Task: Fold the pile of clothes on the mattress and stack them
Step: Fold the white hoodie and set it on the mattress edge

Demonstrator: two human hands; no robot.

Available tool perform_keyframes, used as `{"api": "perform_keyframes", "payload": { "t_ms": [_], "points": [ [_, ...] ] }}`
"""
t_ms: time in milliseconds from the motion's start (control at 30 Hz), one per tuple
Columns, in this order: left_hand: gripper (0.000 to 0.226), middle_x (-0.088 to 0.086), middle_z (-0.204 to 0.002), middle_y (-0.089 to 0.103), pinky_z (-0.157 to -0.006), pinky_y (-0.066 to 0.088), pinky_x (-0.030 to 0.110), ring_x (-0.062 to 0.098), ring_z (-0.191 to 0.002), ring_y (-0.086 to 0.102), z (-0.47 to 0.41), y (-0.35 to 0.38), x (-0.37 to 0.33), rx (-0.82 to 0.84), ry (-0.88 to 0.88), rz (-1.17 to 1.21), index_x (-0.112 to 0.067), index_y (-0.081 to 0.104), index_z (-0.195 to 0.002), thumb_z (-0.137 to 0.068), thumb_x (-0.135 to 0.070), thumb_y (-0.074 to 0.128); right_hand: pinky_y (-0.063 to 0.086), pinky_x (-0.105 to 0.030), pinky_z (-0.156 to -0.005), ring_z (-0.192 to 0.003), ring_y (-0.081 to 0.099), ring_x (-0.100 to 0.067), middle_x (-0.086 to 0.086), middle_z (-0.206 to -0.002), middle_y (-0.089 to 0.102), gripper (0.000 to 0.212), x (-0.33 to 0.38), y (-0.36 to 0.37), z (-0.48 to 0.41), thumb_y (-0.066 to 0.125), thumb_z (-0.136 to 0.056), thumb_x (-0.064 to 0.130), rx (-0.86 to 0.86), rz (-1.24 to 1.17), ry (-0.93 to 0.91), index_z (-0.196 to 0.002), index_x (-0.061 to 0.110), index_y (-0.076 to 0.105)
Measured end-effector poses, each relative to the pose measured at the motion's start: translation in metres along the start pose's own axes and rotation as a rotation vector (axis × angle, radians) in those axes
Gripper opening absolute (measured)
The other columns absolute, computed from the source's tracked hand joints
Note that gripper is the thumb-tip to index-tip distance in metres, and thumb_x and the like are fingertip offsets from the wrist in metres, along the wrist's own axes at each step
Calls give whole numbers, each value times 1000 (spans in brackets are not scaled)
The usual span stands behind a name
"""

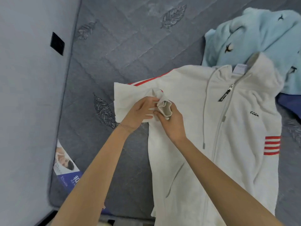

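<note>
A white zip-up hoodie (192, 124) with red stripes lies front up on the grey quilted mattress (123, 51), its zipper closed. Its left sleeve is doubled back near the shoulder. My right hand (169, 121) grips the ribbed sleeve cuff (165, 108), which stands bunched above my fingers. My left hand (138, 113) lies beside it on the folded sleeve fabric, fingers straight and pointing at the cuff. A light blue fleece garment (254, 35) lies crumpled at the top right, partly under the hoodie's collar.
A pale wall (29, 95) with a black switch plate (57, 43) runs along the left of the mattress. A printed label (65, 162) sits at the mattress's left edge. Dark blue cloth (288, 103) shows at the right edge.
</note>
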State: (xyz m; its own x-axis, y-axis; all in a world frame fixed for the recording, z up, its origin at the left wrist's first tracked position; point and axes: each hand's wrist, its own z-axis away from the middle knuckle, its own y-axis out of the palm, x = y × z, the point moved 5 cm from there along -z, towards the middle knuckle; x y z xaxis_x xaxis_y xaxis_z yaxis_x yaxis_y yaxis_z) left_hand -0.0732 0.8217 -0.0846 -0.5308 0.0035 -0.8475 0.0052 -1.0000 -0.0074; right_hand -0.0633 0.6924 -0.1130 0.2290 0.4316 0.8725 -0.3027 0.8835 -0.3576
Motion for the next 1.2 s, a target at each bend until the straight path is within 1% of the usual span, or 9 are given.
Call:
{"api": "perform_keyframes", "payload": {
  "t_ms": [33, 133, 233, 400, 633, 800, 933, 1033, 1200],
  "points": [
    [23, -7, -102, 66, -81, 53, 24, 5, -86, 66, -3, 10, -2, -28, 23, -16, -20, 59, -108, -104, -21, 36, 44, -20, -68, -70, 53, 2, 6, -85, 62, 7, -7, -19, 0, 60, -94, 21, -70, -39, 29, -97, 14, 59],
    [21, -4, -102, 68, -81, 51, 25, 8, -86, 64, -16, 22, -8, -267, 192, -232, -16, 62, -110, -100, -12, 44, 30, -17, -52, -51, 36, -3, 7, -59, 41, 32, -22, -65, -2, 55, -95, 18, -189, -134, 114, -66, 17, 44],
    [32, -1, -129, 57, -104, 39, 32, 17, -119, 52, -37, 41, -6, -304, 338, -651, -15, 55, -128, -96, -12, 51, 32, -20, -54, -59, 37, -7, -2, -65, 44, 26, -37, -105, -6, 55, -94, 16, -204, -203, 164, -70, 8, 48],
    [52, 5, -156, 25, -117, 11, 48, 28, -146, 12, -75, 79, 20, -211, 126, -1111, -23, 25, -149, -100, -23, 42, 29, -15, -51, -55, 34, -4, -2, -68, 42, 15, -72, -174, -9, 51, -91, 4, -252, -230, 211, -76, 3, 50],
    [34, 7, -134, 54, -110, 25, 49, 30, -130, 40, -117, 162, 14, -188, 212, -1091, -15, 58, -127, -95, -27, 53, 33, -12, -54, -56, 36, 1, 5, -68, 44, 17, -99, -259, -2, 52, -87, -4, -412, -274, 172, -74, 7, 48],
    [14, 6, -96, 68, -84, 48, 33, 21, -94, 61, -108, 205, -11, -322, 373, -563, -5, 66, -96, -90, -13, 56, 34, -8, -55, -54, 39, 6, 12, -65, 43, 30, -110, -293, 4, 53, -91, 1, -569, -338, 164, -70, 21, 45],
    [30, 6, -130, 59, -109, 35, 37, 18, -122, 52, -113, 234, -12, -255, 381, -684, -9, 60, -124, -96, -17, 54, 33, -9, -51, -59, 40, -1, 8, -63, 44, 30, -137, -311, -2, 55, -91, 6, -582, -269, 275, -65, 17, 45],
    [42, 9, -152, 35, -116, 18, 48, 26, -142, 28, -110, 259, -8, -187, 440, -994, -17, 47, -139, -97, -25, 50, 39, -4, -64, -81, 54, -11, 2, -86, 62, 7, -156, -317, -3, 61, -91, 12, -524, -191, 324, -96, 8, 64],
    [49, 5, -154, 30, -116, 7, 44, 25, -144, 18, -86, 326, -27, -55, 799, -1225, -20, 37, -146, -99, -33, 39, 32, -36, -108, -126, 44, -29, -11, -135, 52, 49, -174, -345, 13, 68, -87, 17, -551, 104, 302, -133, 7, 51]
  ]
}}
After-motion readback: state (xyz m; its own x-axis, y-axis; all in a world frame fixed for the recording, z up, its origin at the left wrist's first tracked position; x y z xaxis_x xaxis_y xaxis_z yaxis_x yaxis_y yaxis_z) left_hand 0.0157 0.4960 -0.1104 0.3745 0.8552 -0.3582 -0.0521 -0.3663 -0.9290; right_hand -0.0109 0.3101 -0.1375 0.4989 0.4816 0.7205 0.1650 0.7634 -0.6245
